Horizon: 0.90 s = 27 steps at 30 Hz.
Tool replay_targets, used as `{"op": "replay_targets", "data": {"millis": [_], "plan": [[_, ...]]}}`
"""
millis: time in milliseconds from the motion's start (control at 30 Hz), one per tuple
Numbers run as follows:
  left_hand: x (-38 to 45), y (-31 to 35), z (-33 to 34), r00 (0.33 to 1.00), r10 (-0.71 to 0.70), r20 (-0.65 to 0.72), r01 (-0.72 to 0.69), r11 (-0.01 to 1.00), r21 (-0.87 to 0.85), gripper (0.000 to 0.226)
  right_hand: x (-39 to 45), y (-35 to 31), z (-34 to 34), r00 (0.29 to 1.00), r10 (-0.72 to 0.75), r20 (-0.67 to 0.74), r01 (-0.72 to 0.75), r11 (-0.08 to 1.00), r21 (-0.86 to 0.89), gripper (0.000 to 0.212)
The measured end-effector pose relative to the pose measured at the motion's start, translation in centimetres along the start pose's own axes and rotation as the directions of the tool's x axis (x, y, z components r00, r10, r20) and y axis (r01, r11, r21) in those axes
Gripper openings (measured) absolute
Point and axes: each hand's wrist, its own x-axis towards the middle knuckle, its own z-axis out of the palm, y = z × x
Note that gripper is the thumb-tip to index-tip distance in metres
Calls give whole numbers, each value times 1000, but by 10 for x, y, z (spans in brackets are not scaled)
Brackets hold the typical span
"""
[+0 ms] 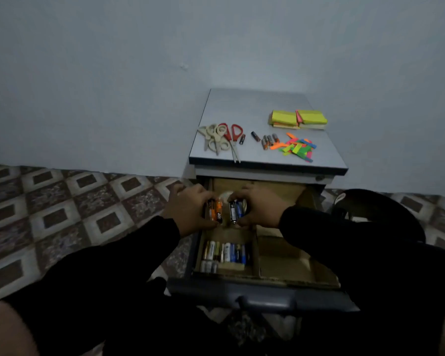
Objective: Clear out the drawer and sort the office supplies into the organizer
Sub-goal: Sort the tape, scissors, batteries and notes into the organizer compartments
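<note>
The grey drawer (262, 295) stands pulled open with a cardboard organizer (258, 255) inside it. My left hand (190, 209) grips a bundle of orange and black batteries (215, 211) over the organizer's middle. Just to the right, my right hand (261, 205) grips a bundle of blue and black batteries (236, 210). The two bundles are close together but apart. A row of batteries (225, 253) lies in the organizer's front left compartment. Its front right compartment (285, 260) holds nothing I can see.
On the cabinet top (242, 109) lie several scissors (220, 138), loose small batteries (266, 140), yellow sticky note pads (298, 119) and a heap of coloured flags (298, 147). A black chair (378, 209) stands at the right. Patterned tiles (62, 214) cover the floor.
</note>
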Motion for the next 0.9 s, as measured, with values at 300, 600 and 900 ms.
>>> {"op": "replay_targets", "data": {"millis": [300, 600, 900], "plan": [[-62, -8, 41, 977, -143, 161, 149, 989, -25, 53, -12, -13, 77, 995, 39, 96, -47, 996, 80, 59], [-71, -26, 46, 975, -190, 116, 205, 969, -137, 52, 4, -5, 129, 978, 79, 191, -91, 995, 51, 46], [-55, -33, 57, 983, -179, 50, 186, 960, -211, 56, 13, 0, 140, 971, 94, 218, -121, 986, 111, 42]]}}
